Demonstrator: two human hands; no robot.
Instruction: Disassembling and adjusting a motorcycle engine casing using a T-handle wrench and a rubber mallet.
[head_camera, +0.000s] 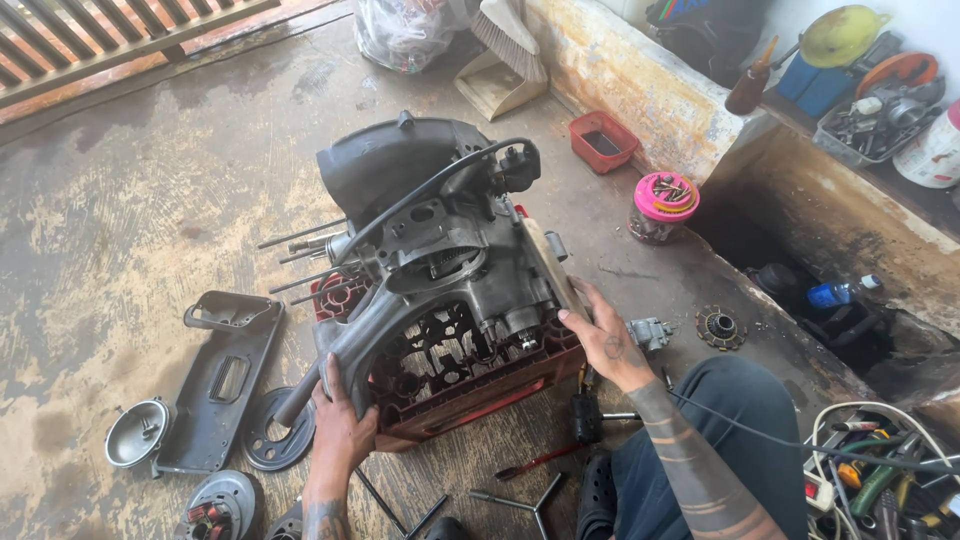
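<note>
A dark, greasy engine block (440, 260) sits on a red plastic crate (470, 395) on the stained concrete floor (120, 200), with a black hose arching over its top and bare studs sticking out to its left. The left hand (340, 425) grips the block's lower left casing with fingers wrapped against the metal, while the right hand (605, 335) presses flat and open-fingered against its right side. A grey cover plate (215, 385) and round metal discs lie on the floor left of the crate, a pink-lidded jar (662, 205) stands beyond the block, and a Y-shaped wrench (520, 497) lies near the knees.
</note>
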